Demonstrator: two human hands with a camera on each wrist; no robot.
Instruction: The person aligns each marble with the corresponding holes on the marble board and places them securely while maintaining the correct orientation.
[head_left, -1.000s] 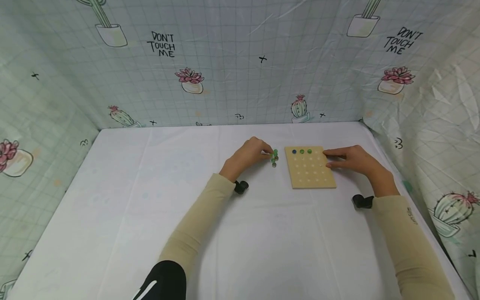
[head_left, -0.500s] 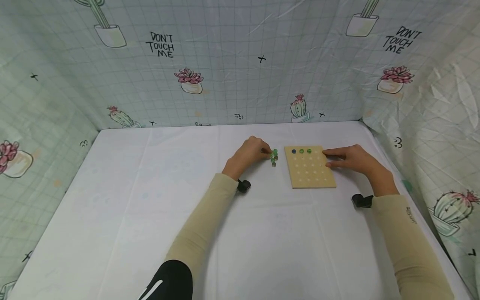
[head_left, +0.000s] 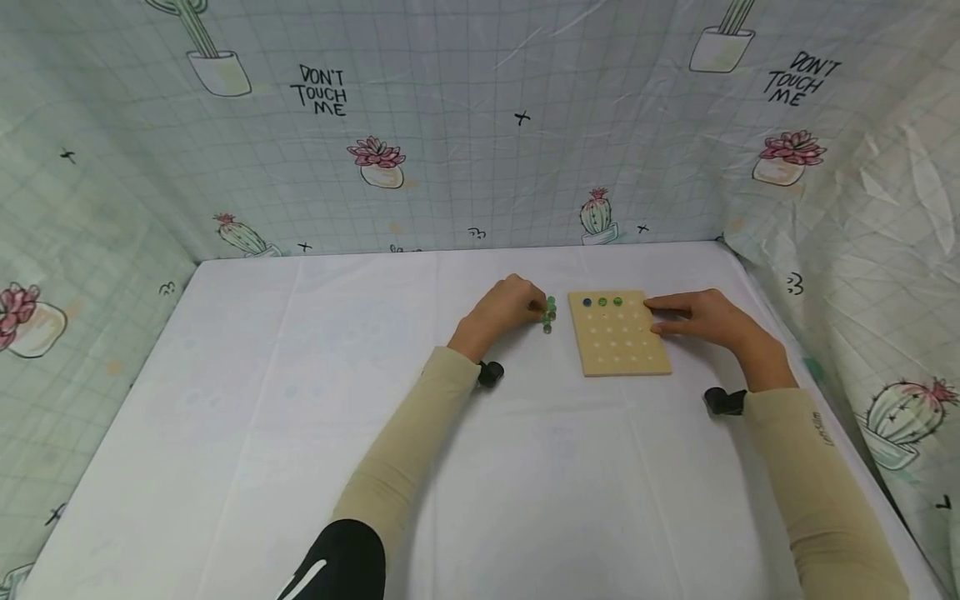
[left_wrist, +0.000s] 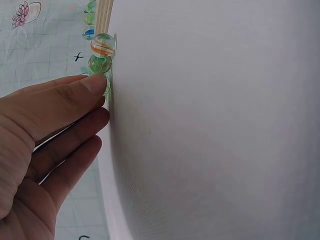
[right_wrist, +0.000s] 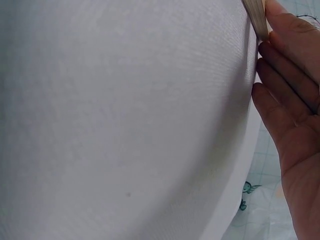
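Note:
My left hand is at a small cluster of glass marbles on the table. In the left wrist view its thumb and fingers pinch a green marble, mostly hidden by the thumb. Beside it sit another green marble and a clear one with an orange swirl. To the right lies a square wooden board with rows of round hollows. A blue marble and two green marbles fill part of its far row. My right hand touches the board's right edge with fairly straight fingers.
A white cloth covers the table. A patterned curtain hangs behind it and at both sides. Black wrist cameras are strapped under both wrists.
My left hand has shifted slightly to the right, its fingers closing in further on the marble cluster. The right hand and the board stay put.

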